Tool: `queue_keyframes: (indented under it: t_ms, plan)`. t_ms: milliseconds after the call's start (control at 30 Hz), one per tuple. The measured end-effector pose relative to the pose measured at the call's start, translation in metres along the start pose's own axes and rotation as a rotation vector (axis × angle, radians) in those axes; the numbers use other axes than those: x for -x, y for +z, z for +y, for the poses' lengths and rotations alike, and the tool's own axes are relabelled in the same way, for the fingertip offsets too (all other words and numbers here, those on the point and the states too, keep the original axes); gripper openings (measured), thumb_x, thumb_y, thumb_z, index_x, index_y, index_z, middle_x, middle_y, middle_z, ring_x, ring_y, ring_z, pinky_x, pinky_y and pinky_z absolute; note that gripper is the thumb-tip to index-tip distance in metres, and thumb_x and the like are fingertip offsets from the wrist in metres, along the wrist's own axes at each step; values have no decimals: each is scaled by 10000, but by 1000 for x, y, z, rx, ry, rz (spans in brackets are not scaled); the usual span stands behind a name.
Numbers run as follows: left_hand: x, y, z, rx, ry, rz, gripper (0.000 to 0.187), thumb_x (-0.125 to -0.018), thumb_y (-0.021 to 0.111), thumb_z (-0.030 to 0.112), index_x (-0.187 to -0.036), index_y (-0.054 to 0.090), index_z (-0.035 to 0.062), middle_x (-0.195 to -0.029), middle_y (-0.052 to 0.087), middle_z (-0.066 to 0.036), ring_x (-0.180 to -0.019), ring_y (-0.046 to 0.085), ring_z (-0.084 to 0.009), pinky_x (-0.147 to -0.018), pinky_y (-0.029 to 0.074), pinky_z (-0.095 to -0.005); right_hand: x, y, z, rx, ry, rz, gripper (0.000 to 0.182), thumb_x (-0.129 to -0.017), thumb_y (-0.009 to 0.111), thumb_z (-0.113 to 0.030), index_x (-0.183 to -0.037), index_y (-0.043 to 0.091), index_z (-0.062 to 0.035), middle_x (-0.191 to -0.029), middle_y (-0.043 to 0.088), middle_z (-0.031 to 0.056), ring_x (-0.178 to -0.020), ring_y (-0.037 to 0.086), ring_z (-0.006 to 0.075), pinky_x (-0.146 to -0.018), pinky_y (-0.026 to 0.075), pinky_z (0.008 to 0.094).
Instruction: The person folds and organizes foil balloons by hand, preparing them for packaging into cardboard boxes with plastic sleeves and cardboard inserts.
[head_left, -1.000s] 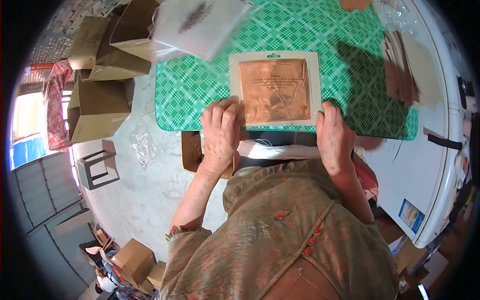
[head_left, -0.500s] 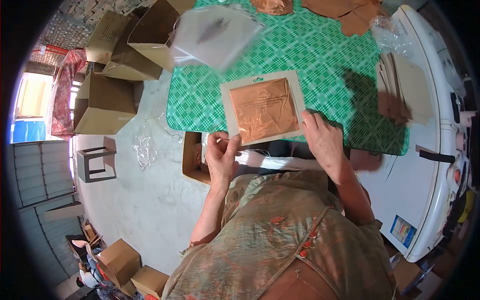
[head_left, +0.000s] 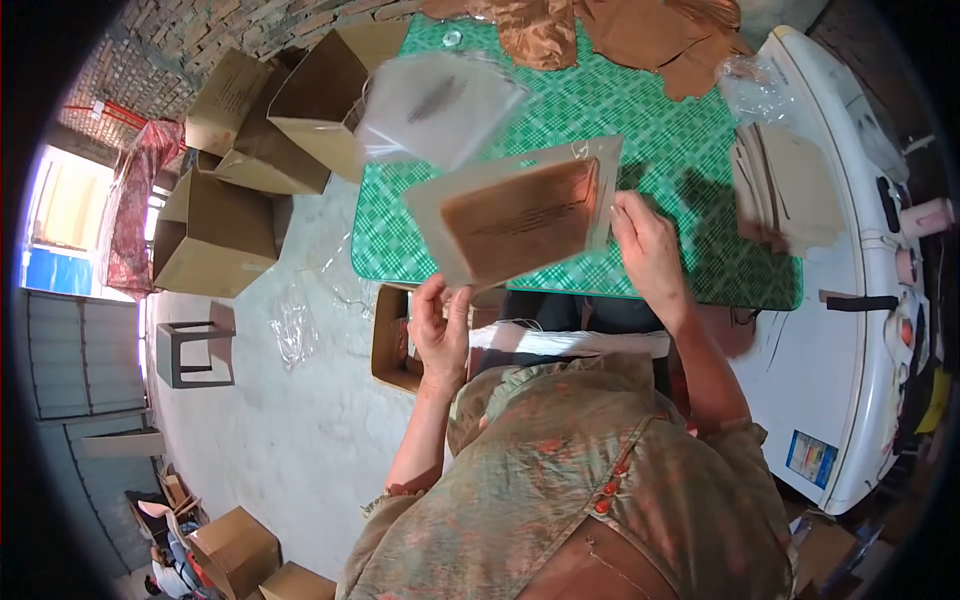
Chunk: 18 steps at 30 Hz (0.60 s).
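Note:
Both hands hold a clear plastic packet with a folded orange-brown sheet and a pale card inside, dark print showing on its front. It is tilted above the near edge of the green checked table. My left hand pinches its lower left corner between thumb and fingers. At its right edge, my right hand grips it with the fingers closed. Beyond the packet lies a stack of clear plastic bags, slightly blurred. Orange-brown sheets lie at the table's far side.
Pale cards sit at the table's right, near crumpled clear plastic. A white appliance borders that side. Open cardboard boxes and a grey stool stand at left. Another box is below the table edge.
The packet has tilted, its right side now higher, and light reflects differently off its plastic. Both hands still hold it. The whole view has shifted slightly.

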<state>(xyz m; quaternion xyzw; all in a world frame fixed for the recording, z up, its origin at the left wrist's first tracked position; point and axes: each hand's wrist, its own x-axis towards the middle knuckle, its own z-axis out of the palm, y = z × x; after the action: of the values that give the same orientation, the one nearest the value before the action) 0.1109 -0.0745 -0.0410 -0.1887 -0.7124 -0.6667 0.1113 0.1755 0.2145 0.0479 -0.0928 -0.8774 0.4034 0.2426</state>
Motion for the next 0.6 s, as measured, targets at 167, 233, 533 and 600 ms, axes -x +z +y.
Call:
queue_keyframes:
  t_ms: [167, 233, 533, 600]
  plan:
    - [-34, 2, 2, -88, -146, -77, 128, -991, 751, 59, -1092, 707, -7, -1019, 761, -91, -910, 694, -125, -787, 545, -284, -4, 23, 28, 201, -118, 11, 125, -1032, 569, -102, -1107, 640, -31, -930, 724, 201, -834, 720, 416, -701, 559, 498]
    - [-27, -7, -18, -167, -165, -120, 82, -990, 748, 50, -1036, 722, -13, -967, 741, -76, -883, 651, -117, -762, 512, -273, 0, 28, 22, 309, 34, -109, 154, -1041, 569, -124, -1143, 657, -51, -972, 736, 189, -866, 735, 401, -713, 570, 494]
    - [-21, -59, 13, -48, -143, 38, 431, -1130, 534, 203, -1457, 578, -73, -1478, 621, -182, -1339, 595, -239, -1180, 415, -402, 61, 4, 25, 457, 11, 12, 313, -986, 622, -155, -1290, 578, -95, -785, 700, 113, -648, 720, 340, -541, 548, 480]
    - [-11, -98, -8, 52, -285, 290, 415, -1105, 584, 258, -1390, 602, -43, -1371, 672, -168, -1239, 639, -254, -1093, 466, -399, 93, -15, 38, 678, -29, 33, 351, -969, 645, -166, -1313, 612, -102, -812, 682, 70, -637, 706, 316, -524, 529, 469]
